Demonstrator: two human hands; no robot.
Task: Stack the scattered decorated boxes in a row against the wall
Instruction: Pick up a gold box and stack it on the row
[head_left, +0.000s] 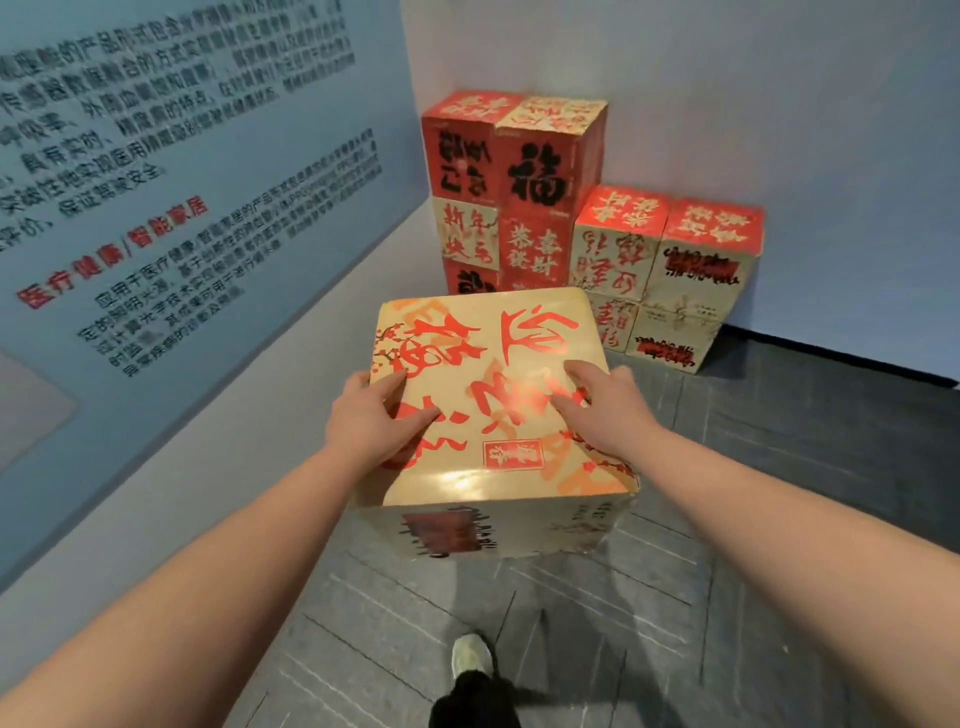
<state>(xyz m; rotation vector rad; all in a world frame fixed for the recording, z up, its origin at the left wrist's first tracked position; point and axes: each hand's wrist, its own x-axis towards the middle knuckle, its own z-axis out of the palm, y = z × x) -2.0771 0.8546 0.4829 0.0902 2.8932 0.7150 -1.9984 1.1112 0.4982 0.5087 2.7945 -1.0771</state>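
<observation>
**Box held between both hands, stacks straight ahead at the far wall**

The person carries one gold box (493, 410) with red writing, in the air above the dark floor (779, 519). The left hand (371, 421) presses on the left side of the box and the right hand (605, 410) on the right side, so the box is squeezed between the two palms. The fingers (415, 415) of each hand lie spread on the top face, the thumbs too; they do not hook under the box as far as can be seen. Both hands sit toward the far half of the box, about equally far forward, so neither hand leads.

The stacks stand in the corner where the left wall (182, 208) with printed text meets the far wall (727, 104). The tall stack (511, 192) is beside the corner. The low stack (665, 270) touches it on the right and is lower.

What matters for the next move is direction: the stacks lie straight ahead of the box and a little to the right, past its far edge. The box is roughly a cube, so it has no clear long axis; its far face looks roughly parallel to the fronts of the stacks. Probably the open places are on top of the low stack, or on the floor at its right end along the far wall. For both, the box must go forward and rightward, and for the first also up. The right hand is on the side nearer to these places.

A shoe (470, 657) is seen below the box.
</observation>
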